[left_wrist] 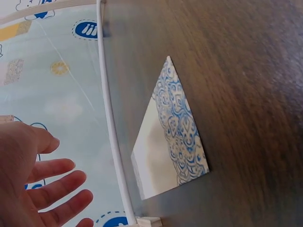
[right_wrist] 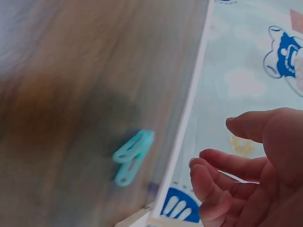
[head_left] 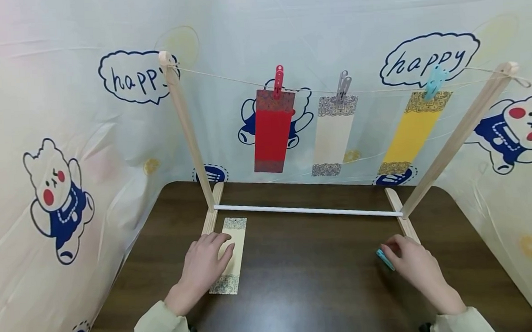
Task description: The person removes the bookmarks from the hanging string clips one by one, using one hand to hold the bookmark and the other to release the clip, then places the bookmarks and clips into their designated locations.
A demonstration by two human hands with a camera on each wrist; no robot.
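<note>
Over a cream paper strip [head_left: 239, 245] with patterned ends hovers my left hand [head_left: 199, 267], its fingers spread and nothing between them. In the left wrist view that strip [left_wrist: 173, 132] lies flat on the table, apart from the left hand [left_wrist: 40, 175]. My right hand [head_left: 413, 263] is just beside a teal clothespin [head_left: 385, 260] on the tabletop. The right wrist view shows a gap between this clothespin [right_wrist: 133, 158] and the right hand [right_wrist: 258, 170], whose fingers are loosely bent and hold nothing.
A wooden frame's left post [head_left: 184, 125] and right post [head_left: 463, 135] carry a string. From it hang a red strip [head_left: 273, 135], a white strip [head_left: 334, 137] and a yellow strip [head_left: 409, 133], each by a clothespin. A white rod [head_left: 309, 210] joins the posts low down.
</note>
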